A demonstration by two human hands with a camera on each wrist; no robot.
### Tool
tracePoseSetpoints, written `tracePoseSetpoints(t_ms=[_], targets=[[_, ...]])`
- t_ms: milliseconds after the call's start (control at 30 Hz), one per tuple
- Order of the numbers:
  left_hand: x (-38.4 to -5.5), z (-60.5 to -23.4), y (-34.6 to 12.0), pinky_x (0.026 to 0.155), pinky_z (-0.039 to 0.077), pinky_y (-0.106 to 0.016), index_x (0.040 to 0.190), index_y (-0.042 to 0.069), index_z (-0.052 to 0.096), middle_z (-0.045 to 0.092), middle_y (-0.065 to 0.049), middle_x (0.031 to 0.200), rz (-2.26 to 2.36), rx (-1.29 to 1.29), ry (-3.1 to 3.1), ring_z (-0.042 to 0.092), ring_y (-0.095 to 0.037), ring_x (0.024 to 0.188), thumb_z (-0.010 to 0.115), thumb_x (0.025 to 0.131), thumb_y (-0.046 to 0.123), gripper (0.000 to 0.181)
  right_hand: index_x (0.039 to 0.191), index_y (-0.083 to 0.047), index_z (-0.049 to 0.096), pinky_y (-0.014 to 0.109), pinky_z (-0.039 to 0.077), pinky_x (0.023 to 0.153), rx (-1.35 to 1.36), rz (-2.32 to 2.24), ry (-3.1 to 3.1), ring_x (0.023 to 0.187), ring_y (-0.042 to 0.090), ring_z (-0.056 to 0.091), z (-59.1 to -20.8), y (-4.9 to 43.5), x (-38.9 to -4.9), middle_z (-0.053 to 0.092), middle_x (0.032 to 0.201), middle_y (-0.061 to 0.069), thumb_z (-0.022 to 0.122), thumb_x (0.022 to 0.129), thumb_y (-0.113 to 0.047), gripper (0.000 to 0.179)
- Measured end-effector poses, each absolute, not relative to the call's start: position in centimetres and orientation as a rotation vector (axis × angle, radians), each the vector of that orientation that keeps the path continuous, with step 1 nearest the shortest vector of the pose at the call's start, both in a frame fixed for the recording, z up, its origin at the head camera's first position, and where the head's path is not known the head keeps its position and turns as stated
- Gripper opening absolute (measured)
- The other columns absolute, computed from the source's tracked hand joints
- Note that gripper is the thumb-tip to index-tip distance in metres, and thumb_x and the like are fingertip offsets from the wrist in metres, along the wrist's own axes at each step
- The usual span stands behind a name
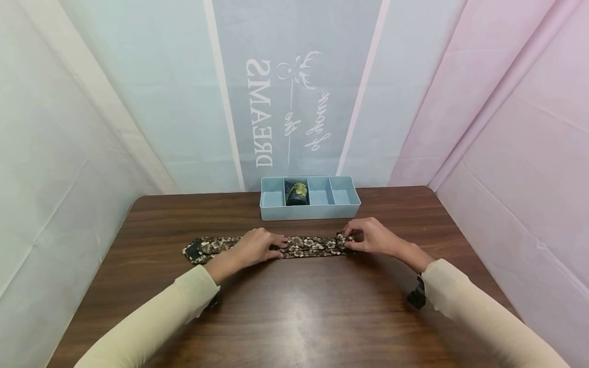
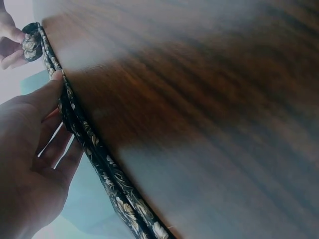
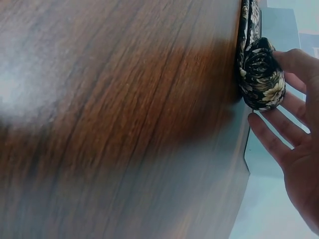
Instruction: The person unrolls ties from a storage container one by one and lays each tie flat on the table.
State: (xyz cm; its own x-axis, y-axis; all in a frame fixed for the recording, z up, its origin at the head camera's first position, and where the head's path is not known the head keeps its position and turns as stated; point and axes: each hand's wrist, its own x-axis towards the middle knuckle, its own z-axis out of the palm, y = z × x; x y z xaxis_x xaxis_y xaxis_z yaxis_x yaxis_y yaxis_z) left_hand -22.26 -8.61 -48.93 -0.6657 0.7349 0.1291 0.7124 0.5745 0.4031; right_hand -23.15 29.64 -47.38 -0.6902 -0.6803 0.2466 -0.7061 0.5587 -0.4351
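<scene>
A dark necktie (image 1: 309, 246) with cream flowers lies lengthwise across the table, seam side up. Its pointed left end shows a dark lining. The right end is wound into a small roll (image 3: 264, 82), which my right hand (image 1: 374, 238) holds between thumb and fingers. Around the middle of the tie, my left hand (image 1: 254, 247) holds its two edges, thumb on the near side and fingers on the far side. In the left wrist view, the left thumb (image 2: 47, 94) lies along the tie's edge; some fingertips are hidden behind the cloth.
Behind the tie stands a light blue organizer box (image 1: 309, 212) with several compartments. The second from the left contains a dark rolled item (image 1: 296, 194) with a yellow-green leaf pattern. Cloth walls (image 1: 184, 76) close off the back and sides of the brown wooden table (image 1: 294, 317).
</scene>
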Motion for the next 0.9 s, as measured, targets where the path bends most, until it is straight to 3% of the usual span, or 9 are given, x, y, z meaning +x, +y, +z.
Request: tracePoseSetpoints(t_ms=[233,467,567,667,800,900], targets=[[-22.2,-49.1,-8.7,0.092,0.063,-0.041,0.118,0.011,0.081,0.072,-0.010,0.133,0.670,1.254,2.741,0.079,-0.026,0.097,0.082,0.095,0.024,0.027,0.105,-0.015,0.074,0.037,0.061,0.073,1.157,0.844,-2.760,0.083,0.009,0.070,-47.7,30.3,-23.0,0.075,0.097,-0.006,0.087,0.088,-0.012,0.022],[-22.3,-49.2,-8.7,0.092,0.063,-0.041,0.119,0.010,0.081,0.072,-0.009,0.134,0.676,1.248,2.749,0.080,-0.023,0.090,0.082,0.095,0.024,0.028,0.123,-0.009,0.075,0.040,0.060,0.074,1.231,0.803,-2.712,0.091,0.015,0.071,-47.6,30.9,-23.2,0.078,0.113,0.001,0.085,0.087,-0.009,0.037],[-22.4,-49.2,-8.7,0.092,0.062,-0.041,0.119,0.011,0.081,0.072,-0.009,0.133,0.669,1.246,2.752,0.079,-0.025,0.095,0.082,0.095,0.025,0.028,0.122,-0.008,0.077,0.041,0.061,0.077,1.299,0.804,-2.667,0.098,0.017,0.073,-47.6,31.1,-23.3,0.078,0.116,0.002,0.083,0.087,-0.004,0.035],[-22.4,-49.1,-8.6,0.087,0.064,-0.037,0.120,0.011,0.081,0.072,-0.010,0.133,0.667,1.243,2.744,0.079,-0.022,0.078,0.082,0.094,0.025,0.029,0.116,-0.008,0.079,0.042,0.063,0.081,1.329,0.799,-2.647,0.102,0.018,0.073,-47.6,31.4,-23.3,0.078,0.113,0.001,0.081,0.086,0.000,0.032],[-22.5,-49.1,-8.6,0.076,0.064,-0.029,0.119,0.011,0.081,0.073,-0.010,0.132,0.655,1.236,2.743,0.066,-0.014,0.055,0.083,0.094,0.025,0.029,0.113,-0.010,0.079,0.043,0.063,0.081,1.314,0.793,-2.655,0.102,0.020,0.074,-47.6,31.9,-23.2,0.077,0.113,0.000,0.080,0.084,0.003,0.032],[-22.6,-49.1,-8.5,0.076,0.063,-0.029,0.118,0.012,0.081,0.073,-0.010,0.132,0.648,1.233,2.745,0.069,-0.012,0.060,0.083,0.094,0.026,0.028,0.113,-0.010,0.079,0.044,0.063,0.080,1.293,0.787,-2.665,0.102,0.020,0.074,-47.7,32.4,-23.2,0.078,0.113,0.000,0.080,0.083,0.005,0.033]])
